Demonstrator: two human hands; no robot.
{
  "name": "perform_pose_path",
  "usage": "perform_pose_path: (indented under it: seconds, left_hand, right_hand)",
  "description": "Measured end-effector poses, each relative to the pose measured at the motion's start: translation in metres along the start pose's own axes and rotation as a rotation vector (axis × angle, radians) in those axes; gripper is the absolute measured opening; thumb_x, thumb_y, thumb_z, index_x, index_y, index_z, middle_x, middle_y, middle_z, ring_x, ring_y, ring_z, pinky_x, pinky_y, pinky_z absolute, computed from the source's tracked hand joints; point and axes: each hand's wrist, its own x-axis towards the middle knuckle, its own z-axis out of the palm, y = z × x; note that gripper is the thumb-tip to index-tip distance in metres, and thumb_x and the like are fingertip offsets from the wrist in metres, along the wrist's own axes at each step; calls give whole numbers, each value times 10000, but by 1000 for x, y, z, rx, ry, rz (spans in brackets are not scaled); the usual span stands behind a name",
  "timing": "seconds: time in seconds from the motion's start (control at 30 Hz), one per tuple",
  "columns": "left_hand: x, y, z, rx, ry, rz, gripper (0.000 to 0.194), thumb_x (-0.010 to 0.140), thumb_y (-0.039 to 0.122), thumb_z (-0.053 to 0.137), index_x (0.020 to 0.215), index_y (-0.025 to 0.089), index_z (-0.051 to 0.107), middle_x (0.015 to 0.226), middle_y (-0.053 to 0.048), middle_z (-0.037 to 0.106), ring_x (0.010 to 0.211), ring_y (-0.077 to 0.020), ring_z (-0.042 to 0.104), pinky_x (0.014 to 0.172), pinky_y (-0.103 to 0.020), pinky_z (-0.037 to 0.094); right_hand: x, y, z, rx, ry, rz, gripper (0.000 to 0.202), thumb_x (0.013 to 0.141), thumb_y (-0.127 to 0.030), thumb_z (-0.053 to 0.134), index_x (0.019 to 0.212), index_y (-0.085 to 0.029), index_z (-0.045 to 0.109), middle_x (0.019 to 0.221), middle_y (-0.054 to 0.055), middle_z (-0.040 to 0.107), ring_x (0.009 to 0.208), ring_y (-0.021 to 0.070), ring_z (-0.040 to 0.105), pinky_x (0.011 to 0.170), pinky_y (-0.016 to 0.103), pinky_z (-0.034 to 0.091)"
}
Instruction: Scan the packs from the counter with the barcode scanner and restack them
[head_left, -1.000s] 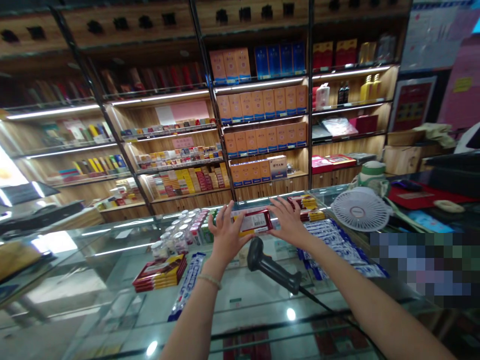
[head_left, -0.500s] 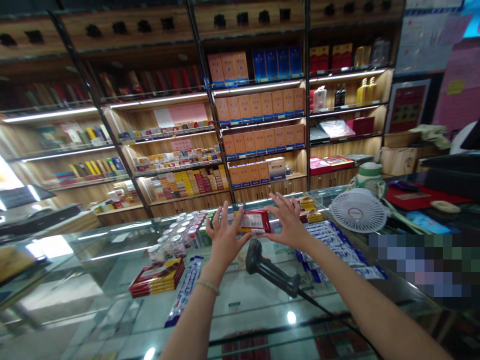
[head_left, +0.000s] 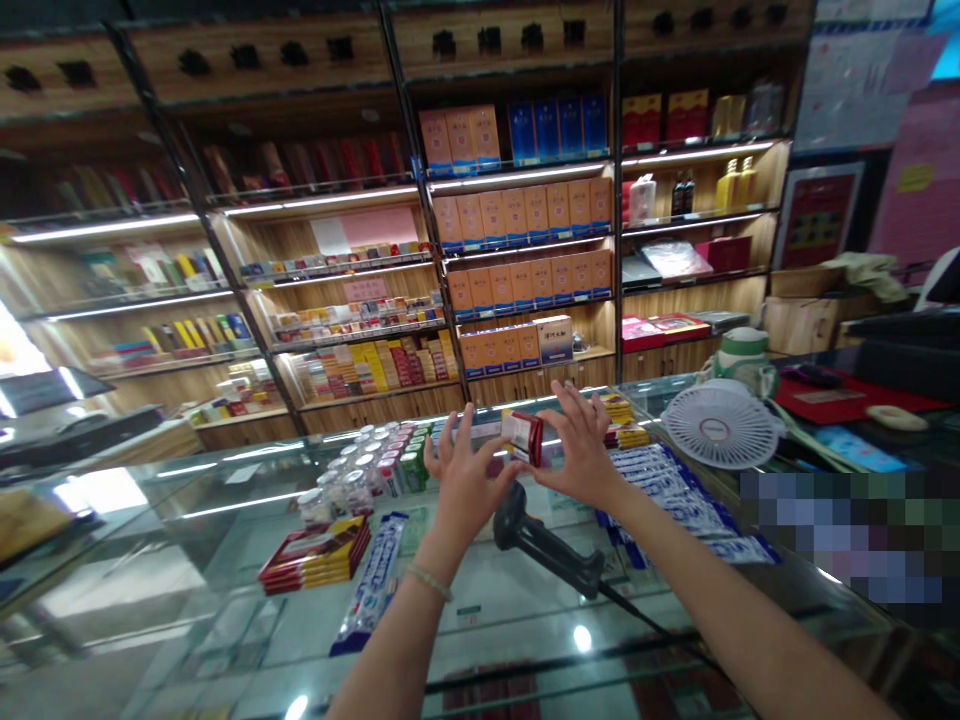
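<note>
From where I stand, the wrapped packet (head_left: 526,437), red and yellow with a pale label, is located between the two hands, raised above the glass bench (head_left: 510,610) and tilted. The left grip (head_left: 466,487) grasps one end between thumb and fingers; the right grip (head_left: 585,458) grasps the opposite end in the same way. A dark handheld scanner (head_left: 551,545) is positioned between the forearms, head just below the packet, cable trailing to the person's right. To the left of the scanner: a single blue-and-silver wrapper (head_left: 373,580) and, beside it, a stack of red-and-yellow packets (head_left: 315,553). Behind these stand small lidded containers (head_left: 360,475) in rows. To the right: overlapping blue-and-silver bars (head_left: 667,490) and a white fan (head_left: 720,423).
</note>
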Motion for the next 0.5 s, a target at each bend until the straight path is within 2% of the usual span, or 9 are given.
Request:
perform_pose_path:
  seconds: [0.27, 0.5]
  left_hand:
    - [-3, 13, -2, -61, 51, -18, 162, 800, 455, 791, 833, 296, 793, 1620, -34, 428, 1491, -401, 315, 1199, -706, 138]
    - [-3, 16, 1, -74, 83, -37, 162, 839, 340, 738, 697, 261, 739, 1571, -9, 497, 1460, -387, 350, 1185, -717, 153]
  right_hand:
    - [-6, -14, 9, -22, -29, -151, 479, 874, -450, 593, 1307, -246, 568, 1625, 124, 399, 1553, 305, 235, 1264, 567, 68]
    - [-7, -10, 17, -50, -71, -197, 506, 924, -504, 561, 1367, -258, 570, 1620, 115, 413, 1541, 314, 254, 1265, 581, 17]
